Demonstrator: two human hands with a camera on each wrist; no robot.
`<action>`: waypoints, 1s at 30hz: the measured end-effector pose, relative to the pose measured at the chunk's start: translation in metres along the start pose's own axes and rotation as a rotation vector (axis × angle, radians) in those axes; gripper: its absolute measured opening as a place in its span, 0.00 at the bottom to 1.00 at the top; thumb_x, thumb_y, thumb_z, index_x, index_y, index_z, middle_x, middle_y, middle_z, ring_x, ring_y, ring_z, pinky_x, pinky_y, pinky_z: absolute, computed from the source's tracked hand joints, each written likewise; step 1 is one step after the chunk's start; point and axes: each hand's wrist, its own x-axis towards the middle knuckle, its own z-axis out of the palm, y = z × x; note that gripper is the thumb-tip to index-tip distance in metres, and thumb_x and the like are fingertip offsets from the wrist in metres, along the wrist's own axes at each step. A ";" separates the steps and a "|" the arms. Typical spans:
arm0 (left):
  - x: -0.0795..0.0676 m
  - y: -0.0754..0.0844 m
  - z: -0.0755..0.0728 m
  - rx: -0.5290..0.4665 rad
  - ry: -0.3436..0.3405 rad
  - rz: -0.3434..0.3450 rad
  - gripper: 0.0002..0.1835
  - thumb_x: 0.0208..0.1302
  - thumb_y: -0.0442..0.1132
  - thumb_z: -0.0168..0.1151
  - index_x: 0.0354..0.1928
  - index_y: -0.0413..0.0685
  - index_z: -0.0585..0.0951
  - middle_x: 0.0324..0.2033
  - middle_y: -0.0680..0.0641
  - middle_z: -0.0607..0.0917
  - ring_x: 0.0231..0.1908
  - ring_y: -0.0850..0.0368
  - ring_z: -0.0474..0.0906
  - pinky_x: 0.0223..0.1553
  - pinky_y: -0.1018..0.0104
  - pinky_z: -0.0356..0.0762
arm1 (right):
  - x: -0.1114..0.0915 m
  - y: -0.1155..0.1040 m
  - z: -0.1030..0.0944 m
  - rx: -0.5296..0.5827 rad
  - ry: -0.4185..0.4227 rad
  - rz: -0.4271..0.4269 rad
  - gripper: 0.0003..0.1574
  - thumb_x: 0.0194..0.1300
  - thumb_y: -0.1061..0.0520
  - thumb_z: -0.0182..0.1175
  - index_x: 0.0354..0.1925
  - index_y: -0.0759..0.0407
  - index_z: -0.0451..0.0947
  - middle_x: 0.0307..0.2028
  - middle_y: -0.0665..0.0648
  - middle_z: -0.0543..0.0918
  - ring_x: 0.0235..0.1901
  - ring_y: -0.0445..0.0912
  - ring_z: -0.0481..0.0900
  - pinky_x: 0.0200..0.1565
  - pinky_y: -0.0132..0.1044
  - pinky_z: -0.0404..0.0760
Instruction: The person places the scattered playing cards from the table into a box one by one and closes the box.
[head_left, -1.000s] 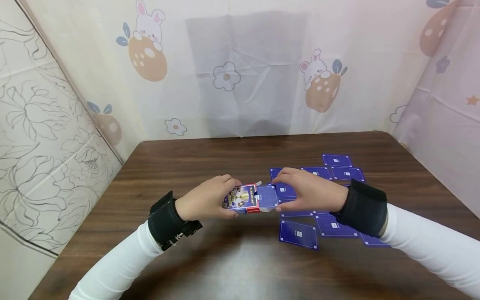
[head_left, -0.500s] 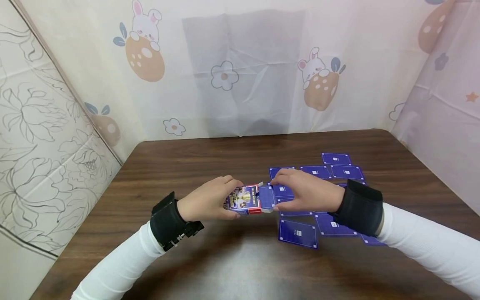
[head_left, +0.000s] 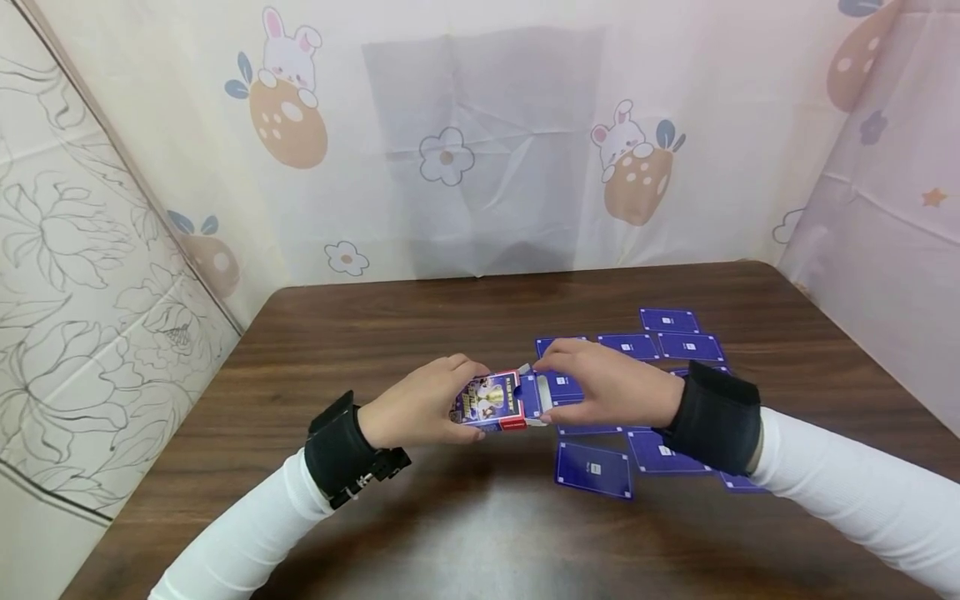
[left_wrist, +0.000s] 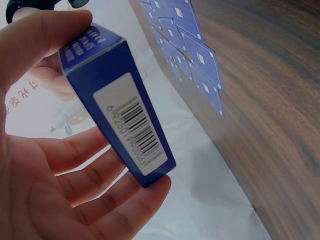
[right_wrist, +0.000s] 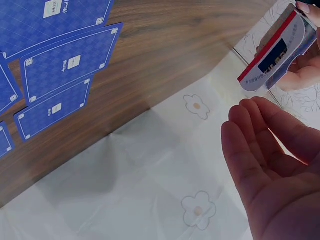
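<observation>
My left hand [head_left: 423,404] grips a blue, red-banded card box [head_left: 491,400] with a trophy picture, thumb and fingers on opposite sides. A white barcode [left_wrist: 132,125] faces the left wrist camera. At the box's right end the flaps [head_left: 545,392] stand open, and a blue strip shows beside them. My right hand [head_left: 615,383] is at this open end, thumb and fingers apart on either side. In the right wrist view its fingers [right_wrist: 245,150] are gently bent, near the box's white flap; I cannot tell whether they touch it.
Several blue cards [head_left: 592,469] lie back-up on the wooden table [head_left: 420,508], under and around my right forearm. Some overlap. A patterned cloth [head_left: 487,150] hangs behind the table's far edge, and a flower-print panel [head_left: 97,242] stands on the left.
The blue card end that stuck out of the box has slid left into it, and the white end flap now shows. My right hand has shifted slightly left; the left hand moved slightly right.
</observation>
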 end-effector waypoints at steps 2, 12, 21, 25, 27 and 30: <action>0.001 -0.001 0.001 -0.007 0.012 0.001 0.37 0.45 0.55 0.68 0.56 0.46 0.68 0.45 0.51 0.73 0.40 0.62 0.67 0.42 0.69 0.69 | -0.002 0.002 -0.003 0.003 0.016 -0.005 0.36 0.50 0.37 0.64 0.51 0.58 0.73 0.46 0.55 0.74 0.43 0.45 0.72 0.45 0.41 0.74; -0.003 -0.008 0.004 -0.006 0.033 -0.005 0.37 0.44 0.54 0.69 0.55 0.45 0.69 0.43 0.52 0.73 0.39 0.62 0.67 0.40 0.69 0.69 | -0.012 0.048 -0.023 -0.024 0.075 0.043 0.29 0.53 0.43 0.64 0.47 0.60 0.76 0.40 0.52 0.77 0.37 0.43 0.74 0.40 0.39 0.75; -0.017 -0.013 0.004 -0.014 0.050 -0.031 0.36 0.43 0.53 0.70 0.53 0.44 0.69 0.42 0.51 0.74 0.38 0.60 0.68 0.38 0.66 0.70 | -0.020 0.109 -0.019 -0.010 -0.049 0.221 0.22 0.54 0.52 0.64 0.45 0.62 0.76 0.41 0.56 0.78 0.41 0.50 0.75 0.43 0.46 0.74; -0.018 -0.011 0.004 -0.008 0.052 -0.026 0.36 0.43 0.53 0.70 0.53 0.45 0.69 0.41 0.51 0.73 0.37 0.60 0.68 0.38 0.67 0.70 | -0.023 0.131 -0.013 -0.009 -0.090 0.250 0.23 0.53 0.54 0.64 0.46 0.64 0.76 0.40 0.58 0.79 0.41 0.52 0.74 0.43 0.47 0.73; -0.018 -0.009 0.003 -0.005 0.048 -0.026 0.36 0.43 0.53 0.70 0.53 0.45 0.69 0.41 0.52 0.73 0.37 0.61 0.67 0.38 0.68 0.70 | -0.023 0.142 -0.010 -0.014 -0.098 0.247 0.24 0.52 0.55 0.65 0.47 0.65 0.75 0.40 0.59 0.79 0.41 0.53 0.75 0.42 0.47 0.74; -0.019 -0.007 0.003 -0.004 0.038 -0.027 0.36 0.43 0.54 0.70 0.54 0.45 0.70 0.41 0.52 0.73 0.37 0.61 0.67 0.38 0.69 0.70 | -0.022 0.155 -0.006 -0.020 -0.118 0.237 0.27 0.51 0.56 0.66 0.48 0.66 0.74 0.43 0.61 0.78 0.43 0.56 0.75 0.44 0.50 0.73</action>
